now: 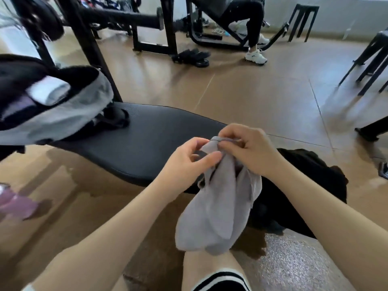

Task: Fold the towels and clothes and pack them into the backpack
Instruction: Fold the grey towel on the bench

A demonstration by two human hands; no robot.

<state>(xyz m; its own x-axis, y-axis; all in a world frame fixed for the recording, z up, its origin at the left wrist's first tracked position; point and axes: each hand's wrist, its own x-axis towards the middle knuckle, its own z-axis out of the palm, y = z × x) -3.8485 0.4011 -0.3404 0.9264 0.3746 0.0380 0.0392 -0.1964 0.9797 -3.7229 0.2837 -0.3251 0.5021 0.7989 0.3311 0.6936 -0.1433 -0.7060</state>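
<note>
Meanwhile left hand (186,162), right hand (247,152) pinch grey cloth (216,211) above bench (130,148); backpack (50,106) far left, black garment (304,179) right.

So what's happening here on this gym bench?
A person is sorting laundry. Both hands, left hand and right hand, pinch the top edge of a grey cloth that hangs unfolded over the black bench. A grey backpack lies open on the bench's far end, a rolled white towel already inside.
</note>
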